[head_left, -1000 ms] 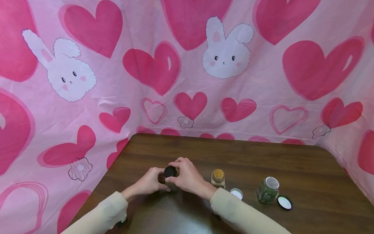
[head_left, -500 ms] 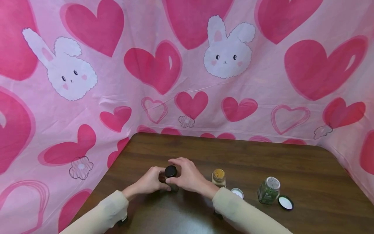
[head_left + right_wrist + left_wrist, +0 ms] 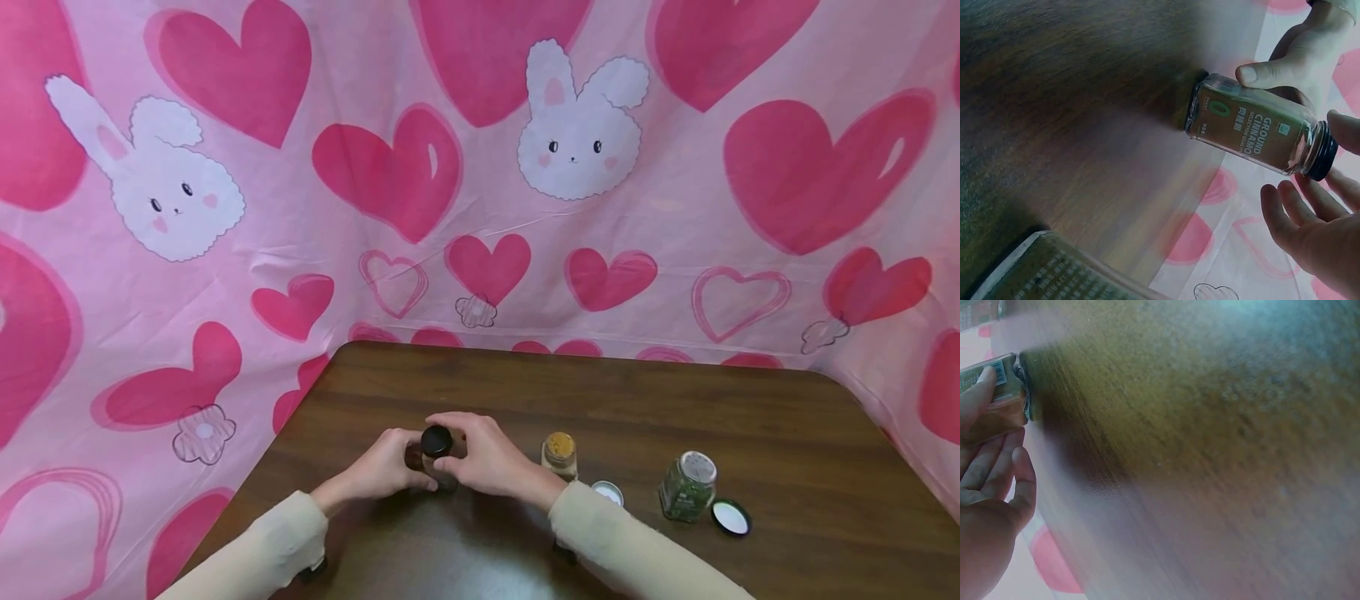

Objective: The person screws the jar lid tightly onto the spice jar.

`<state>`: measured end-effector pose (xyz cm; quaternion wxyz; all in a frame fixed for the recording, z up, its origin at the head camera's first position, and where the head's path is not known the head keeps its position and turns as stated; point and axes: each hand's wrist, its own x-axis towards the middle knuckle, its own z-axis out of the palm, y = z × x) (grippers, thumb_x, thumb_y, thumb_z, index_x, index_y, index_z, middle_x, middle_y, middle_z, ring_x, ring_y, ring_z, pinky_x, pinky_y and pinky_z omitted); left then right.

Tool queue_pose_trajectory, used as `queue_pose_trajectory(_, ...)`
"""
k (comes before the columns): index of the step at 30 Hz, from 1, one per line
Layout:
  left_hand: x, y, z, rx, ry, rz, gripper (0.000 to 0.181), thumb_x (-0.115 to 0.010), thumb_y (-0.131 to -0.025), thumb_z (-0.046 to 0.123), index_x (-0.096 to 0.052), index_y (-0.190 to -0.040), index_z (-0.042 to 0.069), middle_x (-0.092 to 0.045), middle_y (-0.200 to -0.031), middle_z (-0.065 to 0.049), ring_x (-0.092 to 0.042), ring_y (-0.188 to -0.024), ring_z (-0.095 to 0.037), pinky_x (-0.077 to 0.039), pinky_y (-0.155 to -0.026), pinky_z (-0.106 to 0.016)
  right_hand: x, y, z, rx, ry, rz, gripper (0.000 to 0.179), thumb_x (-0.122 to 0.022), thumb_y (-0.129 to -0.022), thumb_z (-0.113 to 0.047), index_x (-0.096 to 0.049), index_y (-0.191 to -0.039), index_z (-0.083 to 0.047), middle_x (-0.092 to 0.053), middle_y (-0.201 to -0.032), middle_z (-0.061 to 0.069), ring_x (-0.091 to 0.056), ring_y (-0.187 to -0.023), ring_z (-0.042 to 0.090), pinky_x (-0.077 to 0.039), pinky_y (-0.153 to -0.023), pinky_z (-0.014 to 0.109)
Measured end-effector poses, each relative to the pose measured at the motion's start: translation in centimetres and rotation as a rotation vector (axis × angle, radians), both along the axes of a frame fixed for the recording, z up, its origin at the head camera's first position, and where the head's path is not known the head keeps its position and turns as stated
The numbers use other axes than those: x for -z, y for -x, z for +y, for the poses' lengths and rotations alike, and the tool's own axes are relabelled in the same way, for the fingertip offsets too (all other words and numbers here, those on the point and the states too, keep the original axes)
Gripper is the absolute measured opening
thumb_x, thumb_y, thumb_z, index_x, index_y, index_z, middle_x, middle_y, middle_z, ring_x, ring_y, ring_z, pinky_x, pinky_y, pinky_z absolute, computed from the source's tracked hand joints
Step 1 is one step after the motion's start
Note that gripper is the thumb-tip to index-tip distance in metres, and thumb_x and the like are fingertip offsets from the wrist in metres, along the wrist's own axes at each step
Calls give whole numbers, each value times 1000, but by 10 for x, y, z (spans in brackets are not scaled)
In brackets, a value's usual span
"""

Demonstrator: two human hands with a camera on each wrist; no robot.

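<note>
My left hand (image 3: 382,467) holds a clear glass spice jar (image 3: 1247,128) of brown powder, thumb on one side and fingers on the other. Its label reads "Ground Cinnamon". The jar stands upright on the table, capped with a black lid (image 3: 437,441). At the top of the jar, my right hand (image 3: 483,454) has its thumb and fingers on opposite sides of the lid (image 3: 1321,153). Its other fingers spread loosely below in the right wrist view. The left wrist view shows the left thumb on the label near the jar's base (image 3: 1007,394).
To the right stands a lidless jar of yellow-brown powder (image 3: 559,457), its lid (image 3: 607,492) lying beside it. Farther right are a jar of green herbs (image 3: 687,487) with a perforated top and its upturned lid (image 3: 731,517). A pink heart-print cloth (image 3: 480,192) hangs behind the wooden table (image 3: 637,400).
The right hand's fingers and thumb have shifted slightly to the right around the lid. The left hand and the cinnamon jar have stayed in place.
</note>
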<state>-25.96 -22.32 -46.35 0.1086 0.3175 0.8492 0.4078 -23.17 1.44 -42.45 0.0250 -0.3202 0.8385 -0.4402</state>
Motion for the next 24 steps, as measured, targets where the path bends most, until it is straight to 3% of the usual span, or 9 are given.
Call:
queue_pose_trajectory(4,1,1,0,2,-4,1,38,-94,-81,13,-76,-114,15,-74,-101,8,-70,-87,-12,-58,-84,-30,1,0,0,-22,1,15,53,-82,-93,-9,-65,-143,-14,-63,-142,0,-61,-122,13,-52,-99,35)
queue_pose_trajectory(13,1,1,0,0,3,-8,43,-94,-81,13,-75,-120,13,-75,-110,7,-70,-93,-12,-57,-87,-29,1,1,-1,-72,8,72,46,-77,-94,-1,-67,-138,-9,-66,-138,2,-61,-122,15,-54,-97,36)
queue_pose_trajectory(24,0,0,0,2,-8,-9,43,-94,-80,14,-75,-119,15,-74,-108,8,-69,-91,-12,-56,-86,-27,2,2,-1,-61,4,73,44,-74,-96,0,-68,-138,-10,-65,-140,3,-60,-125,16,-53,-96,32)
